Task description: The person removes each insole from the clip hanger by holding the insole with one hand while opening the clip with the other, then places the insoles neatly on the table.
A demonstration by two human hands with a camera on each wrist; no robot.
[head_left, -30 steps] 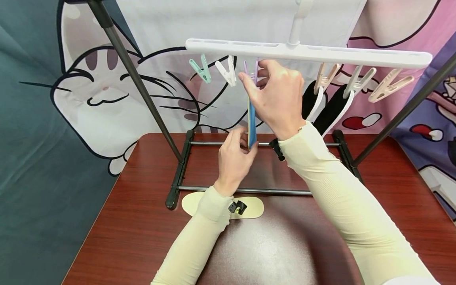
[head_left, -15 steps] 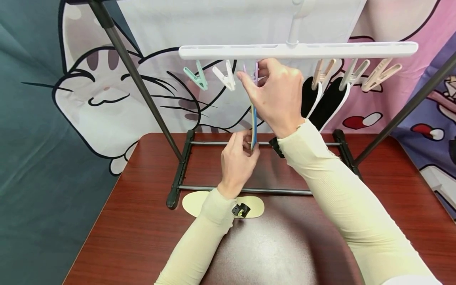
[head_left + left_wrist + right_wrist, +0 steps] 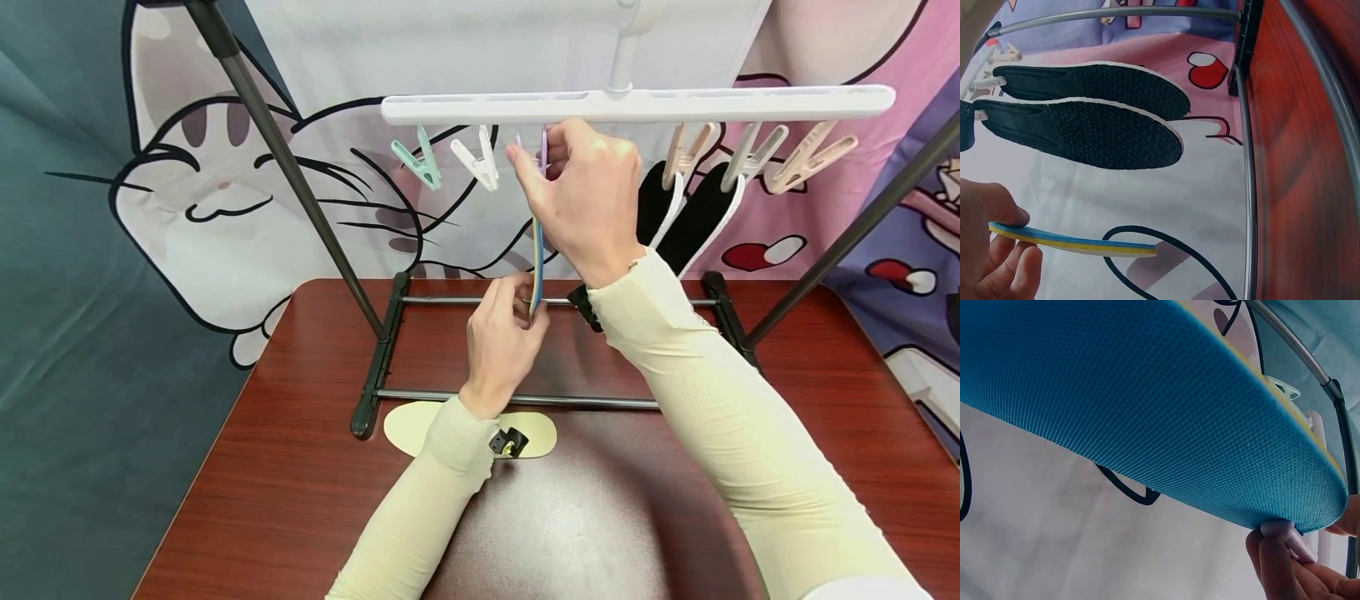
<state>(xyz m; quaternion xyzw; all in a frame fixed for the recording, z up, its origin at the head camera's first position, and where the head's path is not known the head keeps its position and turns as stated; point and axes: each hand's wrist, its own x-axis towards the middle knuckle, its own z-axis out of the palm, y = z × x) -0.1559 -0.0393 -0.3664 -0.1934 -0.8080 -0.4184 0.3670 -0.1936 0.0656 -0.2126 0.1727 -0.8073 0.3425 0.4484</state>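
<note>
My left hand (image 3: pixel 504 342) pinches a blue-and-yellow insole (image 3: pixel 537 258), thumb on the blue side and fingers on the other. It stands nearly edge-on in the head view. Above it, my right hand (image 3: pixel 588 196) squeezes a lilac clothespin (image 3: pixel 1291 540) that hangs under the white hanger bar (image 3: pixel 495 108). In the right wrist view, the insole's blue mesh face (image 3: pixel 1147 419) fills much of the picture, and its narrowing end lies right at the clothespin. The right hand hides much of the clothespin in the head view.
Two black insoles (image 3: pixel 1110 131) hang from clothespins on the right. A mint clothespin (image 3: pixel 420 158) and a white one (image 3: pixel 476 158) hang at left, a beige one (image 3: pixel 810 158) at far right. A cream insole (image 3: pixel 536 435) lies on the table before the rack's lower rod (image 3: pixel 585 404).
The insole has turned more edge-on, showing less of its blue face. My left hand has shifted slightly right with it. The hanger bar has swung a little; the right hand still grips the clothespin.
</note>
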